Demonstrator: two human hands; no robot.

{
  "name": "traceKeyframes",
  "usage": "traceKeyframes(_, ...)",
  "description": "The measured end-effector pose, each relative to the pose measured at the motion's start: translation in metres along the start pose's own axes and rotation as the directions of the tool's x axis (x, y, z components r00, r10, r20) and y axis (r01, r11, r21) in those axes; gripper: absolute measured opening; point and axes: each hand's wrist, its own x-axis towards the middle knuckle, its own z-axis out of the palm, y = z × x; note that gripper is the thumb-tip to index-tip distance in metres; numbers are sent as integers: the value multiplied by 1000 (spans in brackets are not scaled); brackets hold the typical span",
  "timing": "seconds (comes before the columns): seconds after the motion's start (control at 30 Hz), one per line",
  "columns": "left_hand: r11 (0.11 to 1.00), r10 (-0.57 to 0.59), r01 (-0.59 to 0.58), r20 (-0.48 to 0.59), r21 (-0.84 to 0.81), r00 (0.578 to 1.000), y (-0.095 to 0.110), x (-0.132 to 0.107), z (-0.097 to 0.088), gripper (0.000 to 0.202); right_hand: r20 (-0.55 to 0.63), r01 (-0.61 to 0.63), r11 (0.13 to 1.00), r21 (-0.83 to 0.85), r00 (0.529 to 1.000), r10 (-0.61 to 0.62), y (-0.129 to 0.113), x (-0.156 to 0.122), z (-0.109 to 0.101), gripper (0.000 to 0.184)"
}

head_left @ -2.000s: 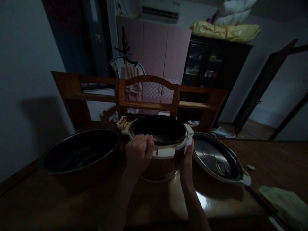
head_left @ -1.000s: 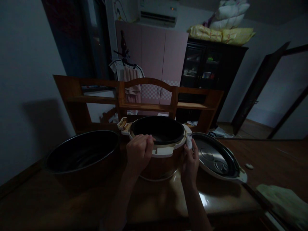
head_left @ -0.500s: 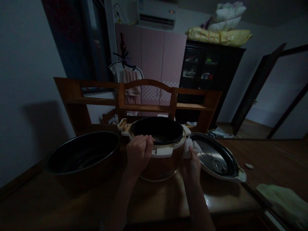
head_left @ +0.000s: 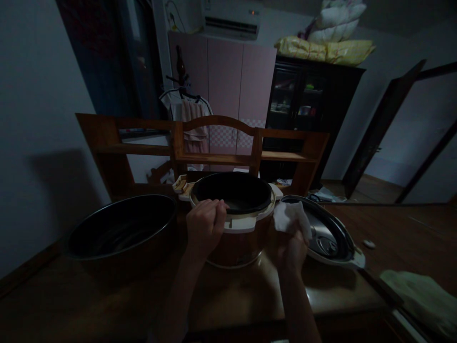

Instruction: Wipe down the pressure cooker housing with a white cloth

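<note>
The brown-sided cooker (head_left: 235, 247) is standing upright on the worktop (head_left: 232, 300), straight in front of the person, its cream rim surrounding a dark, open interior. From where I'm standing, the left hand (head_left: 205, 221) is bunching closed at the cooker's near rim, its fingers curling over the edge. The right hand (head_left: 294, 252) is pinching a crumpled white cloth (head_left: 291, 216), fingers drawn in around its lower part, and is holding it up just beside the cooker's right side. The lid (head_left: 323, 245) is lying beyond that hand, metal underside showing. On the person's left, a wide black pot (head_left: 123, 224) is sitting open near the cooker. Behind them all, a wooden shelf (head_left: 219, 158) is running across, and a pink wardrobe (head_left: 223, 76) is rising farther back.
</note>
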Motion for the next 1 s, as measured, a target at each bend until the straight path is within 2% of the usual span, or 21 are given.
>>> traceKeyframes(0.07, 1000, 3, -3, -1, -4, 1000, 0, 0, 0, 32, -17, -8, 1000, -10, 1000, 8, -5, 4, 0, 49)
traceKeyframes(0.23, 1000, 4, -4, -7, -6, 1000, 0, 0, 0, 32, -19, -148, 986, -81, 989, 147, -15, 8, 1, 56)
traceKeyframes(0.43, 1000, -7, 7, -2, -2, 1000, 0, 0, 0, 33, 85, -118, 965, -233, 986, 141, -9, 14, -10, 64)
traceKeyframes(0.57, 1000, -2, 2, 0, 7, 1000, 0, 0, 1, 33, 44, -182, 939, -293, 978, 203, -6, 24, -18, 66)
traceKeyframes(0.63, 1000, -2, 2, 1, 9, 1000, 0, -1, 1, 33, 32, -152, 940, -305, 985, 170, -6, 29, -20, 65)
traceKeyframes(0.77, 1000, -9, 9, 9, 8, 1000, 0, -1, 0, 35, 37, -5, 960, -279, 999, 16, -6, 38, -24, 59)
traceKeyframes(0.83, 1000, -10, 10, 11, 3, 1000, 0, -1, -1, 34, 60, 37, 963, -266, 998, -22, -8, 40, -25, 56)
traceKeyframes(0.9, 1000, -12, 12, 10, 0, 1000, 1, -1, 0, 34, 65, 58, 967, -248, 997, -43, -10, 39, -25, 58)
traceKeyframes(1.0, 1000, -16, 16, 6, -1, 1000, 0, -1, 0, 33, 3, 30, 972, -234, 1000, -30, -16, 34, -23, 68)
